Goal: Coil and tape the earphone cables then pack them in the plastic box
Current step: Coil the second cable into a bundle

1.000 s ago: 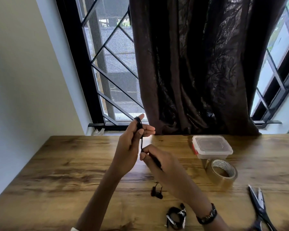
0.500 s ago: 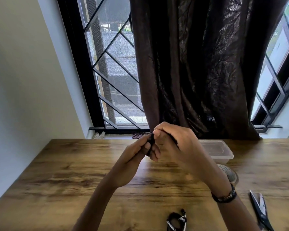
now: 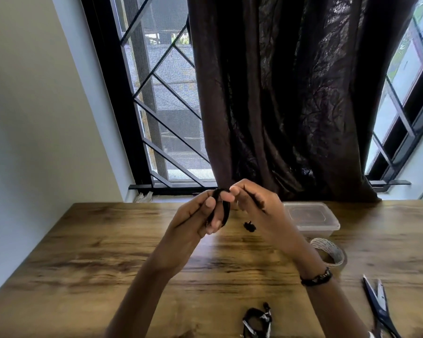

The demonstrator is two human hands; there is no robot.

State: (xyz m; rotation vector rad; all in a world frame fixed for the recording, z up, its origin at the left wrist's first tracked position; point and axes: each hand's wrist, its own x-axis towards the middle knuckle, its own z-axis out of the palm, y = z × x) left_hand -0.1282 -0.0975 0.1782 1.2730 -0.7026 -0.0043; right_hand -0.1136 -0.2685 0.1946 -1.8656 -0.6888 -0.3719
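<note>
A black earphone cable (image 3: 224,211) is looped several times around the fingers of my left hand (image 3: 200,215), which is raised above the wooden table (image 3: 108,252). My right hand (image 3: 257,203) pinches the free run of the same cable just to the right. The earbuds (image 3: 250,226) dangle below my right hand. A second earphone cable, coiled and taped (image 3: 257,322), lies on the table near the front edge. The clear plastic box (image 3: 311,219) with its lid on stands to the right, partly behind my right hand.
A roll of tape (image 3: 330,251) lies in front of the box. Scissors (image 3: 379,304) lie at the front right. A dark curtain (image 3: 291,93) and a barred window (image 3: 161,106) stand behind the table's far edge.
My hands drew together at the coil, then my right hand moved a little right again. The earbuds rose from low over the table to just below my right hand.
</note>
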